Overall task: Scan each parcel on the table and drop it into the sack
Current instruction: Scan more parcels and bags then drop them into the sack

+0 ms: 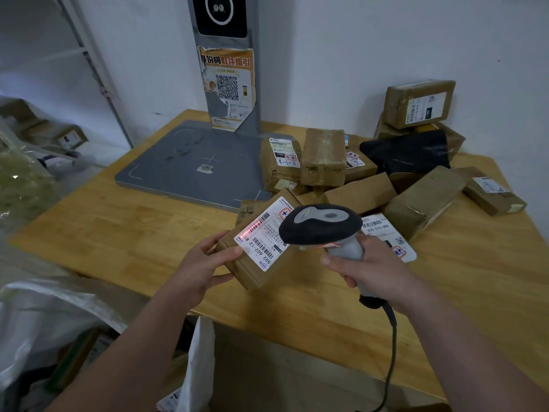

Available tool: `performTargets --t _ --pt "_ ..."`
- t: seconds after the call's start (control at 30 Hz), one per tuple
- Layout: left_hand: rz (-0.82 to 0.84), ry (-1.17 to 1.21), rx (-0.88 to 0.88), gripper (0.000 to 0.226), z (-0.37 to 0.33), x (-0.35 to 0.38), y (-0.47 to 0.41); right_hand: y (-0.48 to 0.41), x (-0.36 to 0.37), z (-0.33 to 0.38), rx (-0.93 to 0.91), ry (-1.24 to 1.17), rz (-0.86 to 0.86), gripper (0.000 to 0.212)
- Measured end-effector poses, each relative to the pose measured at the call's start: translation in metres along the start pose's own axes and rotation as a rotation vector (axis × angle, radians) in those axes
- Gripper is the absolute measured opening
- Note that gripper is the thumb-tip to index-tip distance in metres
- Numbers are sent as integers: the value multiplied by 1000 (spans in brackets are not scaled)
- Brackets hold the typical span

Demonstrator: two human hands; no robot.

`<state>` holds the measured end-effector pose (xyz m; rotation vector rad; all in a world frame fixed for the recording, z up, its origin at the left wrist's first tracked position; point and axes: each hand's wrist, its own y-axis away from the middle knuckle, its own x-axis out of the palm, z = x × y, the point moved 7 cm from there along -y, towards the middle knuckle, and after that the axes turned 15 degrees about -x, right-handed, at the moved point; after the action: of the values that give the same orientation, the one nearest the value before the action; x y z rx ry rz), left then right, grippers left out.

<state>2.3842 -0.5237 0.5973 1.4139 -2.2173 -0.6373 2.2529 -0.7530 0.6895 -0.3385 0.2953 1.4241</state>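
A white label [261,236] on the front parcel [246,272] reads "502 602-12 81", a second label [386,233] at its 3 o'clock "070-070-A80", a taped parcel [279,165] at 12 o'clock a handwritten "4-1-3", and the poster [228,84] at 11 o'clock "取件指引" above a QR code.

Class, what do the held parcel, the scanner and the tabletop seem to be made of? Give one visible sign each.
The parcel: probably cardboard, matt brown, creased edges, with a white paper label. The scanner: plastic, matt black head, smooth grey handle. The tabletop: wood, likely varnished; jointed strips, grain and a slight sheen.
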Motion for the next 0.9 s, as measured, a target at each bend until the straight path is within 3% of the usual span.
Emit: performTargets --t 0.47,0.63,0.73,0.9 --pt "-64 51 28 107 -1 -32 20 -12 29 11 -2 -58 73 15" --pt "-257 185 44 80 8 -94 58 -27 71 22 -35 -97 230 14" --pt "-410 235 51 94 22 -145 93 -34 110 30 -60 -127 350 15" --pt "-655 247 8 90 63 -211 164 -39 171 35 -74 -102 558 13"
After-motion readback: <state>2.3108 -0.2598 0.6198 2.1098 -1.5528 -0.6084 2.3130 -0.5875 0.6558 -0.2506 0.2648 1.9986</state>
